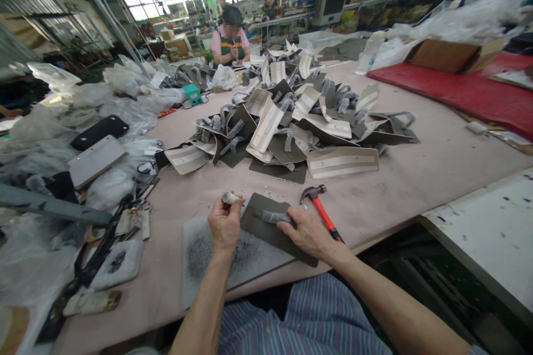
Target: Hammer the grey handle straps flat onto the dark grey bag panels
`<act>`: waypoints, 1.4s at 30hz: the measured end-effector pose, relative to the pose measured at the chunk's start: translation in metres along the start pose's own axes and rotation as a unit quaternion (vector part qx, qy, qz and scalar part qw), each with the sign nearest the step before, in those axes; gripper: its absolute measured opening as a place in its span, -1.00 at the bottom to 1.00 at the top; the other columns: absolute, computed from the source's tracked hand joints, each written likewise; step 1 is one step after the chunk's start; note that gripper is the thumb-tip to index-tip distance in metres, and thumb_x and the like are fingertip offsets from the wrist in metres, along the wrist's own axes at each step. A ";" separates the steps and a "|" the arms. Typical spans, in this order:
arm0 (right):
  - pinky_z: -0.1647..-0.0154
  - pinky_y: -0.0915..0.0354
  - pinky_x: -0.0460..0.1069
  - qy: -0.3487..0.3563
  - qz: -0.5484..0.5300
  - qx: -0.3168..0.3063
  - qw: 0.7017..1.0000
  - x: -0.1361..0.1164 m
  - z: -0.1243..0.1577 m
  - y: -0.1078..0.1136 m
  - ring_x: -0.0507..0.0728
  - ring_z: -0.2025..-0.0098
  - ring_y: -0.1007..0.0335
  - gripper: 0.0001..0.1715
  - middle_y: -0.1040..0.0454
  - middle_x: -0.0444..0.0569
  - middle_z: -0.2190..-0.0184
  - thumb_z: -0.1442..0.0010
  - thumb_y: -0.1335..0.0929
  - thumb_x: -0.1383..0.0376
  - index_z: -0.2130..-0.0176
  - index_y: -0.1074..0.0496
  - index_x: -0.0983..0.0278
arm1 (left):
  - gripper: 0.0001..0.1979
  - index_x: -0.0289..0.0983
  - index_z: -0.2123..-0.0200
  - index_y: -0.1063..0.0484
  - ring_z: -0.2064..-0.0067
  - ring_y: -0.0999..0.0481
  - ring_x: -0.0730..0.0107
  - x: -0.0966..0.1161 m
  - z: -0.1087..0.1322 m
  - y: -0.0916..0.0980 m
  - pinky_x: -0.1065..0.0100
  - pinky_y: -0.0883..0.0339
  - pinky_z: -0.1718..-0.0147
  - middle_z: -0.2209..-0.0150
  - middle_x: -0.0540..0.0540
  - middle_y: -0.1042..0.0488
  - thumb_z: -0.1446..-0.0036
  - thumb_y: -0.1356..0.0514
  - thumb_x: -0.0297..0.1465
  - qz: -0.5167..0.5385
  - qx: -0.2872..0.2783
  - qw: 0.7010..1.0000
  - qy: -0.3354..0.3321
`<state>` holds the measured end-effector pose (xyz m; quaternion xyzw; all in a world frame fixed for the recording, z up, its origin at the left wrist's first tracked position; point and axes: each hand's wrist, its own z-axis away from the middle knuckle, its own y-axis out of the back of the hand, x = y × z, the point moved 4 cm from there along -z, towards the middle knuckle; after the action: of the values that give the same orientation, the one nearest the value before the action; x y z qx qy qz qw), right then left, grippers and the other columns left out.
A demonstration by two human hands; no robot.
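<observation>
My left hand [225,226] is closed around a short tool with a pale, rounded, wrapped-looking end [230,197]; its exact kind cannot be made out. My right hand [307,231] grips a dark grey flat panel [266,233] by its plastic-wrapped strap handle [272,217]. The panel is tilted above the right part of a grey board [200,283], whose surface is covered with black specks and marks. A claw hammer [322,208] with a red and black handle lies just beyond my right hand.
A large heap of similar panels [266,127] with wrapped handles fills the table's middle. Plastic bags [95,94] and loose tools crowd the left. A red sheet [433,86] bears an open cardboard box [445,55] at right. A co-worker [231,39] sits across the table.
</observation>
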<state>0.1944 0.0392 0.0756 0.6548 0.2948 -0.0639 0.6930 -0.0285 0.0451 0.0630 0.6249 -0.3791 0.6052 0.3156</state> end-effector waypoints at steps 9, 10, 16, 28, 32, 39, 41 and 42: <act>0.44 0.02 -0.02 -0.138 -0.061 0.130 0.980 -0.022 0.042 -0.041 0.09 0.53 -0.29 -0.67 -0.39 -0.08 0.57 -0.27 -0.31 0.08 0.44 -0.27 0.20 | -0.66 -0.29 0.18 -0.50 0.20 -0.62 0.32 -0.044 0.002 -0.037 0.29 -0.47 0.08 0.23 -0.11 -0.62 0.02 -0.38 -0.26 0.020 -0.078 0.996 0.045; 0.45 0.01 -0.02 -0.145 -0.074 0.157 0.974 -0.023 0.044 -0.045 0.09 0.53 -0.26 -0.65 -0.37 -0.09 0.59 -0.27 -0.30 0.08 0.46 -0.24 0.19 | -0.65 -0.29 0.17 -0.50 0.19 -0.62 0.31 -0.046 0.002 -0.038 0.29 -0.47 0.07 0.22 -0.11 -0.62 0.02 -0.38 -0.26 0.020 -0.082 0.995 0.049; 0.45 -0.08 -0.03 -0.183 -0.151 0.246 0.940 -0.022 0.049 -0.061 0.09 0.53 -0.21 -0.62 -0.35 -0.10 0.57 -0.28 -0.27 0.04 0.48 -0.17 0.16 | -0.65 -0.28 0.15 -0.49 0.19 -0.63 0.30 -0.049 0.006 -0.039 0.28 -0.46 0.07 0.23 -0.12 -0.63 0.01 -0.36 -0.26 -0.009 -0.112 0.992 0.055; 0.42 -0.03 -0.02 -0.152 -0.091 0.084 0.981 -0.027 0.042 -0.052 0.13 0.47 -0.39 -0.68 -0.46 -0.03 0.51 -0.33 -0.25 0.07 0.37 -0.30 0.22 | -0.63 -0.27 0.15 -0.48 0.23 -0.64 0.26 -0.053 0.009 -0.049 0.25 -0.49 0.11 0.28 -0.11 -0.63 -0.02 -0.36 -0.19 -0.009 -0.178 0.982 0.067; 0.42 -0.05 -0.03 -0.137 -0.131 0.061 0.980 -0.026 0.045 -0.045 0.11 0.46 -0.37 -0.66 -0.43 -0.09 0.50 -0.32 -0.26 0.03 0.36 -0.28 0.21 | -0.64 -0.28 0.14 -0.49 0.21 -0.64 0.25 -0.056 0.010 -0.046 0.24 -0.48 0.09 0.27 -0.13 -0.64 -0.05 -0.34 -0.20 -0.021 -0.188 0.980 0.057; 0.21 -0.20 0.02 -0.139 -0.070 0.160 0.975 0.037 0.054 -0.017 0.16 0.30 -0.35 -0.67 -0.40 -0.02 0.36 -0.34 -0.22 0.04 0.31 -0.28 0.22 | -0.71 -0.27 0.16 -0.50 0.22 -0.63 0.27 -0.055 0.009 -0.047 0.27 -0.48 0.12 0.29 -0.12 -0.64 -0.06 -0.32 -0.26 -0.043 -0.197 0.978 0.047; 0.17 -0.21 0.06 -0.155 0.014 0.176 0.972 0.066 0.058 -0.011 0.21 0.24 -0.34 -0.71 -0.39 0.05 0.31 -0.31 -0.26 0.07 0.28 -0.29 0.24 | -0.73 -0.26 0.17 -0.50 0.22 -0.63 0.27 -0.054 0.009 -0.048 0.28 -0.47 0.12 0.29 -0.10 -0.64 -0.06 -0.31 -0.28 -0.048 -0.198 0.978 0.042; 0.17 -0.21 0.07 -0.165 0.057 0.170 0.970 0.079 0.060 -0.009 0.23 0.21 -0.33 -0.74 -0.39 0.07 0.28 -0.29 -0.28 0.09 0.26 -0.30 0.25 | -0.74 -0.25 0.17 -0.51 0.22 -0.63 0.27 -0.053 0.010 -0.048 0.28 -0.47 0.13 0.29 -0.09 -0.64 -0.06 -0.30 -0.29 -0.056 -0.197 0.978 0.035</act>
<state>0.2742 0.0049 0.0270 0.7592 0.1235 -0.1803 0.6131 0.0189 0.0661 0.0124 0.5490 -0.4442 0.5216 0.4788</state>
